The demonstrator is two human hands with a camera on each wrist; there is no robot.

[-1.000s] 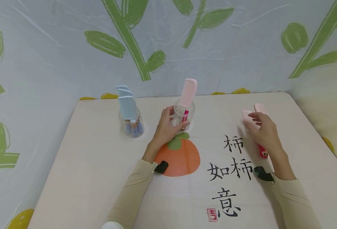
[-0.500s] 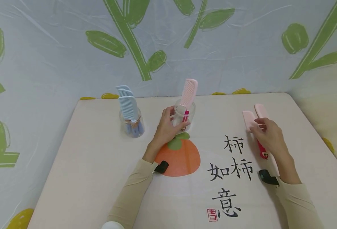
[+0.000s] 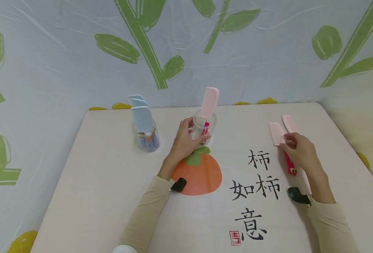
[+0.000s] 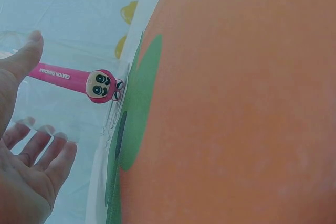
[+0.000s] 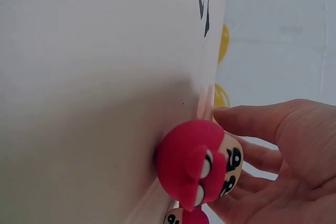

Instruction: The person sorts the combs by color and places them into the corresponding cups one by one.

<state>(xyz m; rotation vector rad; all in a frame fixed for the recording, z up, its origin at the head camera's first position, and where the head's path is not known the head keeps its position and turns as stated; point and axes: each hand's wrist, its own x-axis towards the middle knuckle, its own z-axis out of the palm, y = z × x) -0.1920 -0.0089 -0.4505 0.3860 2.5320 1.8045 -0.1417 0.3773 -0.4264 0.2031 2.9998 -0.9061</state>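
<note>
My left hand (image 3: 186, 138) grips a clear glass jar (image 3: 212, 128), thumb on the near side and fingers round the far left. Inside leans a pink comb (image 3: 210, 102), teeth end up; its red handle (image 4: 63, 77) with a cartoon-face end points down in the left wrist view. At the right, two more pink combs lie side by side on the table. My right hand (image 3: 301, 151) pinches the left one (image 3: 276, 133) near its neck, thumb on one side and fingertips on the other. The red figure end (image 5: 194, 163) of a handle is close up in the right wrist view.
A second glass jar (image 3: 154, 143) at the left holds several light-blue combs (image 3: 142, 119). The other pink comb (image 3: 289, 123) lies partly behind my right hand. An orange persimmon print (image 3: 202, 175) and black characters (image 3: 252, 225) mark the tablecloth. A patterned sheet (image 3: 252, 77) hangs behind the table.
My right hand has slid back toward me and slightly right, from the toothed part of the pink comb to its neck. The left hand and jar have stayed in place.
</note>
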